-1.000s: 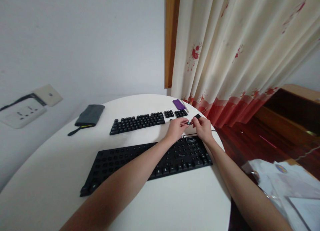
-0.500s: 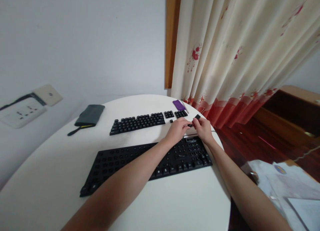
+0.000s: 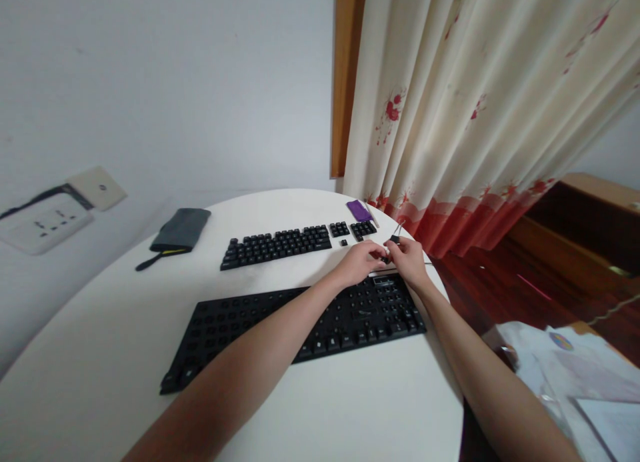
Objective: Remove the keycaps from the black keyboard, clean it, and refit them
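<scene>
My right hand (image 3: 407, 257) is closed on a keycap puller, a small black handle (image 3: 395, 239) with thin wire prongs (image 3: 400, 227) pointing away from me. Close beside it, my left hand (image 3: 364, 259) pinches a small black piece (image 3: 385, 259) that looks like a keycap, mostly covered by fingers. Both hands are just beyond the back right of a black keyboard (image 3: 220, 322), whose upper rows show bare of caps while its front row still carries some. Behind it, loose black keycaps (image 3: 275, 247) lie in rows, with smaller groups (image 3: 339, 229) to their right. One single keycap (image 3: 343, 243) lies apart.
All this rests on a round white table (image 3: 350, 395). A grey pouch (image 3: 181, 230) lies at the back left, and a purple cloth (image 3: 359, 211) at the back right near the curtain (image 3: 425, 115). Papers and plastic bags (image 3: 575, 362) are beyond the table's right edge.
The puller has turned in my right hand, so its wire prongs now show above the fingers. Both hands stay close together, slightly nearer the keyboard.
</scene>
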Demonstrator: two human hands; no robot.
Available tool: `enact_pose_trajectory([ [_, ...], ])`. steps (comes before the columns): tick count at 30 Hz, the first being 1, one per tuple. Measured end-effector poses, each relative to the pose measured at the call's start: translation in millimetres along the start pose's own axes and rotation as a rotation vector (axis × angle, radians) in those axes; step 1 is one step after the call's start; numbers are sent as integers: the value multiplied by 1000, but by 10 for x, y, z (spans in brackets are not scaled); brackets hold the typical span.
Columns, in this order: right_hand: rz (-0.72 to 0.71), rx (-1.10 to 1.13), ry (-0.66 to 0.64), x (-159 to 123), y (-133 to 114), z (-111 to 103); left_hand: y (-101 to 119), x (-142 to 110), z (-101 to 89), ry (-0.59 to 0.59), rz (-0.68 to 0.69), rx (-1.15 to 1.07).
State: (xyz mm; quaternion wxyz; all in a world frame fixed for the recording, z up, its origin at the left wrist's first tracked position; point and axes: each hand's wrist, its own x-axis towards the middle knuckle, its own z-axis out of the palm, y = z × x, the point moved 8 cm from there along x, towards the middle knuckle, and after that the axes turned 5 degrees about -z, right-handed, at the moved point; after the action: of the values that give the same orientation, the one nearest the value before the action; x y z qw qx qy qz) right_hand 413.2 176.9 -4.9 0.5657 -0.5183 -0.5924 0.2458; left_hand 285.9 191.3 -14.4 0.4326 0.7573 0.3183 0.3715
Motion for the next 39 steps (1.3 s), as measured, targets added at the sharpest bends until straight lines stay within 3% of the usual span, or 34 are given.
enact_pose_trajectory([
  [4,15,8,20,-7,-10,-19,45,0,6,-10,38,-29],
  [8,9,15,41,-8,-18,-30,27,13,-5,-17,-8,-91],
  [15,198,211,97,-7,196,-25,14,43,-69,44,-41,-139],
  [21,-56,81,138,42,63,-117,-78,39,-239,278,-98,-134],
  [24,-148,111,37,38,19,-38,-76,22,-276,320,-87,-123],
  [27,-217,1,-84,20,-44,52,-82,16,-285,323,-81,-174],
  [34,-242,-93,-178,-10,-118,52,-148,12,-261,305,-120,-329],
  [37,-249,-116,-161,4,-86,22,-145,11,-254,296,-138,-358],
  [39,-229,-181,-119,54,-28,-13,-136,-1,-321,359,-142,-331],
])
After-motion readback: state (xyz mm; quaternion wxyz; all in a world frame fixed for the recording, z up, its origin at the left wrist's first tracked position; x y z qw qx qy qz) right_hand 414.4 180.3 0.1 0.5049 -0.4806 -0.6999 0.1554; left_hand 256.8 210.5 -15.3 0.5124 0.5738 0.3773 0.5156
